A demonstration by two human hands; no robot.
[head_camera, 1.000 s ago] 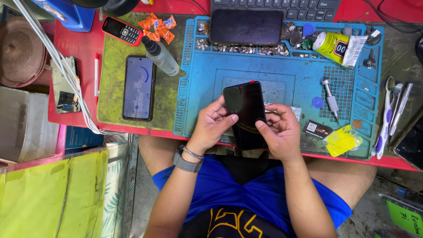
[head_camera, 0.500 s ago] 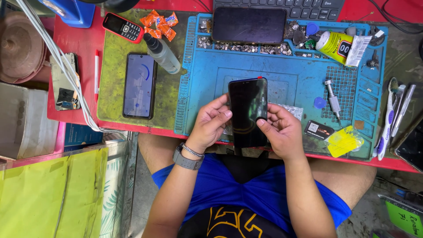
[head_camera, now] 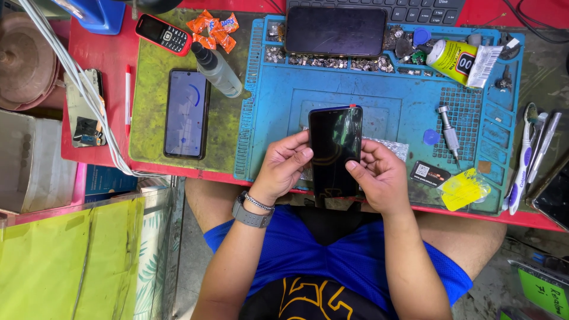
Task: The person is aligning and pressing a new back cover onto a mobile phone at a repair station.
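Phone [head_camera: 335, 151] now upright over blue mat [head_camera: 391, 106]; both hands [head_camera: 284, 166] [head_camera: 379, 178] grip its edges. Keep thumbs off glass, pressure even.

You have one dark smartphone [head_camera: 335, 151] in your grip. Beyond it lie two more smartphones, one lit [head_camera: 186, 113] to its left, one dark [head_camera: 335, 31] above, plus one keypad phone [head_camera: 162, 34], one spray bottle [head_camera: 216, 69] and one red pen [head_camera: 127, 98].

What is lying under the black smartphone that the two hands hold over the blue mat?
Under the black smartphone, a crinkled silvery foil piece shows beside it on the blue silicone work mat. How far the foil reaches underneath is covered.
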